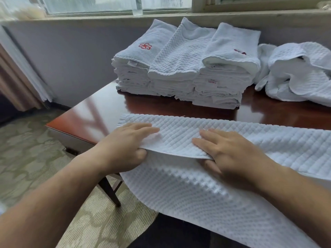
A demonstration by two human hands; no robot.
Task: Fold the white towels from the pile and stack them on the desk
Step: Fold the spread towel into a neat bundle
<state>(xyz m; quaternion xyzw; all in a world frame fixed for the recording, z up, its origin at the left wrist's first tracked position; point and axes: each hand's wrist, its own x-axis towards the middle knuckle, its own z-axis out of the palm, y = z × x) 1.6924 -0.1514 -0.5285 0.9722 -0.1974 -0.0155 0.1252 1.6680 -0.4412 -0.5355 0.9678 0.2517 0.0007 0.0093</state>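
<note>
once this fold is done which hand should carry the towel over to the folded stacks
Probably the left hand. The stacks of folded white towels sit ahead toward the left, while the right hand is nearer the unfolded white towel pile. Both hands now pinch the white waffle-textured towel's folded edge.

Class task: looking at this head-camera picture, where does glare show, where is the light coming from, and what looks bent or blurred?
Head view: daylight enters through the window behind; pale glare streaks the glossy red-brown wooden desk near its left corner; the wide lens bows the sill and desk edge; the near quilted white towel below the hands looks soft.
</note>
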